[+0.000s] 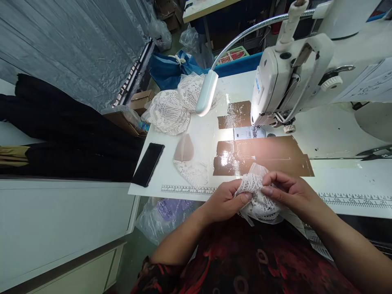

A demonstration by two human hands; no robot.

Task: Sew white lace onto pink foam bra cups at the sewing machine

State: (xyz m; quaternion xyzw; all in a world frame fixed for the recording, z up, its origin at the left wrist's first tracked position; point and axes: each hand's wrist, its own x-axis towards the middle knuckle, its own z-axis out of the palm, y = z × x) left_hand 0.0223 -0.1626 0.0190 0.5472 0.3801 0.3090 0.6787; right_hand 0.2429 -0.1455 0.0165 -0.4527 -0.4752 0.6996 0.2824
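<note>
A bunched piece of white lace fabric [259, 204] is held between my two hands at the table's front edge. My left hand [228, 201] grips its left side, thumb on top. At its upper right, my right hand [283, 190] pinches the lace between thumb and fingers. Part of the lace hangs below the edge, over my lap. Just beyond my hands, brown tape [260, 157] covers the bed of a white sewing machine [269, 81]. The machine's needle area is lit.
White lace cups [170, 112] lie at the table's back left under a lamp [207, 93]. Nearer are a beige pad [184, 148], a flat lace piece [192, 171] and a black phone [148, 164]. Scissors [376, 152] lie far right. A printed ruler [186, 189] runs along the front edge.
</note>
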